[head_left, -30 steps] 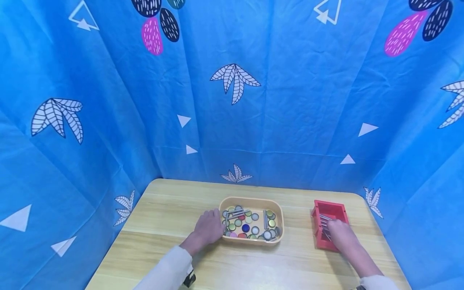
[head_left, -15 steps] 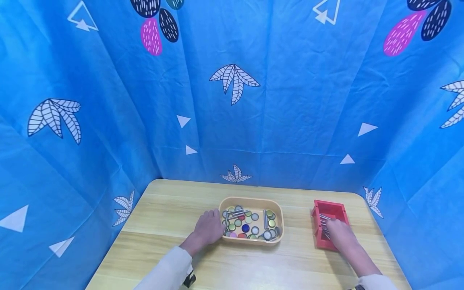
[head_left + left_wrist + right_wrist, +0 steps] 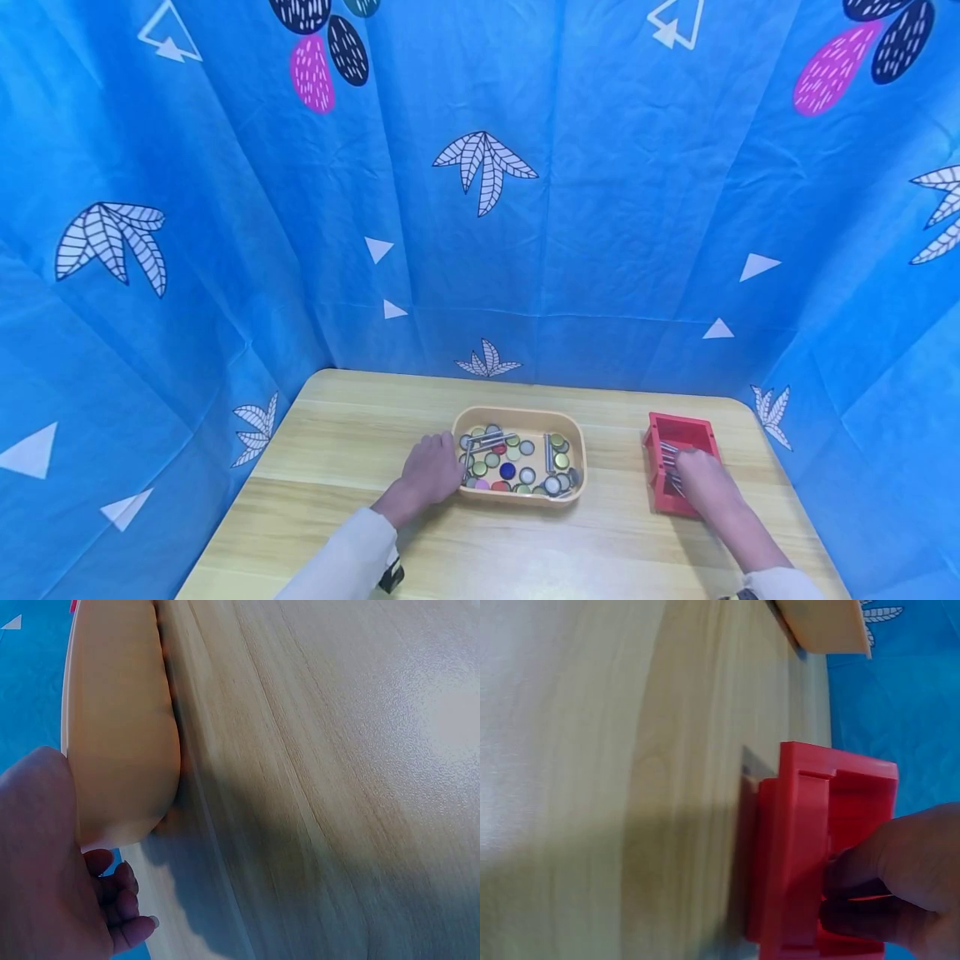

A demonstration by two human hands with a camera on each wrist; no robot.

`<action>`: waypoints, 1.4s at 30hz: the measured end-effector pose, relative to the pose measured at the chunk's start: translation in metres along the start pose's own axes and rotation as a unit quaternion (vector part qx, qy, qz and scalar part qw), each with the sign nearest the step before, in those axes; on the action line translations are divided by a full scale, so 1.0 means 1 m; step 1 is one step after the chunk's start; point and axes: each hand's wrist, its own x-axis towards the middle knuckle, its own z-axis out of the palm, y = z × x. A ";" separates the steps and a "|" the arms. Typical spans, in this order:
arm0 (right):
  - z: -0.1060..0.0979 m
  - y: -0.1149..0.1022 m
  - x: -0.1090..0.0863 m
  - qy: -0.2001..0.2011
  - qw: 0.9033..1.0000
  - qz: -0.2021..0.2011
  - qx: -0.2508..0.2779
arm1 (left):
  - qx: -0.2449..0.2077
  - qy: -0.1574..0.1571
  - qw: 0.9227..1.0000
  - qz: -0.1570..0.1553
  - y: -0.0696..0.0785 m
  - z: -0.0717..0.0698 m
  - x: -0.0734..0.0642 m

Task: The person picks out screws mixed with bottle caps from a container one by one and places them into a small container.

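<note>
red box (image 3: pixel 806 847) stands well right of the tan tray (image 3: pixel 517 498), whose left end the left hand (image 3: pixel 433 468) grips. the right hand (image 3: pixel 705 482) dips among the metal rods (image 3: pixel 669 457); whether it grasps any, i cannot tell. tangled rods could spill if lifted together; a tug might tip the tray's caps (image 3: pixel 507 471).

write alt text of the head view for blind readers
A person's right hand reaches into a red bin of metal rods; the left hand holds a tan tray of round caps and more rods, before blue fabric.
</note>
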 end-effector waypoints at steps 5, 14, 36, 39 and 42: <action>-0.009 -0.004 0.003 0.025 1.000 -0.002 -0.010 | -0.001 0.007 1.000 0.004 -0.001 0.000 0.000; -0.034 -0.024 0.015 0.071 0.997 -0.008 -0.007 | -0.002 -0.005 1.000 -0.005 -0.001 0.000 0.003; -0.039 -0.113 0.064 0.147 0.971 -0.137 0.128 | -0.003 0.004 1.000 0.004 -0.004 0.005 0.002; -0.035 -0.125 0.069 0.153 0.965 -0.162 0.139 | 0.004 0.002 1.000 0.002 -0.005 0.007 0.003; -0.029 -0.137 0.074 0.147 0.960 -0.184 0.151 | 0.003 0.004 1.000 0.004 -0.005 0.008 0.004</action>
